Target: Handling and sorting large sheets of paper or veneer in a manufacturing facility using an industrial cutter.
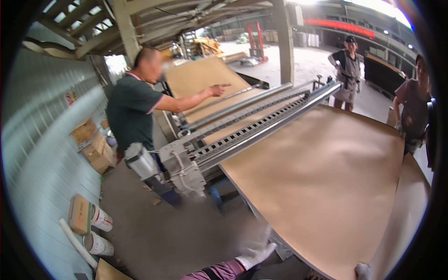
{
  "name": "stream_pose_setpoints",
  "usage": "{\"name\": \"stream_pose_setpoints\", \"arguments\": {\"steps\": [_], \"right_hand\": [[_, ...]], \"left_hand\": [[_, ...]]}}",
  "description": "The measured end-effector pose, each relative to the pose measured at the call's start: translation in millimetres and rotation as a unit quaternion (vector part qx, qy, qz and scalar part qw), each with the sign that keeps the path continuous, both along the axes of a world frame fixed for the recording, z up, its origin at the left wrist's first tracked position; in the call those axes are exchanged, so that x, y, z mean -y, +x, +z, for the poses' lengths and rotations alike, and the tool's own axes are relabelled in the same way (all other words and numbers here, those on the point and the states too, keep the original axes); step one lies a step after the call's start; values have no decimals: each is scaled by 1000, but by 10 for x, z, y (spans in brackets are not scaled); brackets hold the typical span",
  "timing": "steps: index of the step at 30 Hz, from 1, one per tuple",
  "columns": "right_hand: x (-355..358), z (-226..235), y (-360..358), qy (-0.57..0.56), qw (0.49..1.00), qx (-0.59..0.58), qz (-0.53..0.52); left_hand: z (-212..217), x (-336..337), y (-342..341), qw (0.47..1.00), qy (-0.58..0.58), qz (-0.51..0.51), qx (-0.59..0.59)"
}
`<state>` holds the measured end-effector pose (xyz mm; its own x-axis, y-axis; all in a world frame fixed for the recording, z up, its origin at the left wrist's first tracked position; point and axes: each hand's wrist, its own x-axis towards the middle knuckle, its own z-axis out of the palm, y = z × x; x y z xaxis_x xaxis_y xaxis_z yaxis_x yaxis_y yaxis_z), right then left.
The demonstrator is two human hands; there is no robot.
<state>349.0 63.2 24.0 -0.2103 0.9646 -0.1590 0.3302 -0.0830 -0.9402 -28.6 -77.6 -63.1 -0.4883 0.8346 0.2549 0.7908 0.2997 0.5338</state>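
A large brown sheet, like kraft board, slopes from under a long metal roller machine toward me. My left hand, in a whitish glove below a maroon sleeve, is beside the sheet's left edge near the bottom. Its fingers look stretched apart, partly blurred, with nothing visible in them. At the sheet's near edge, low on the right, my right hand shows only as gloved fingers bent over the edge; the rest is out of view. A second brown sheet lies along the right side.
On the left a person in a dark shirt points across the machine. Two more people stand at the right, one in an apron, another by the sheet's far right corner. Buckets and cartons line the left wall.
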Motion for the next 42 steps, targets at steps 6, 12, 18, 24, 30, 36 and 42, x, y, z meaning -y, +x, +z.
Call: {"name": "stream_pose_setpoints", "arguments": {"steps": [6, 12, 18, 24, 30, 36, 42], "right_hand": [[-179, 268, 606, 26, 992, -111, 47], [-192, 126, 1309, 250, 959, -104, 86], [273, 7, 988, -128, 861, -491, -38], [767, -97, 612, -61, 929, -364, -3], [721, 84, 1220, -5, 966, -191, -171], [707, 236, 1959, 94, 950, -125, -272], [851, 380, 2561, 64, 946, -124, -292]], "left_hand": [[781, -312, 1322, 934, -19, -327, -143], [1060, -641, 2047, 911, 8, -368, -184], [1062, -684, 2403, 911, 207, -353, 48], [1002, -733, 3078, 904, -81, -419, -29], [587, -358, 2622, 797, 48, -513, 316], [248, -334, 1856, 503, -154, -160, 836], [137, -512, 1803, 468, 33, -254, 846]]}}
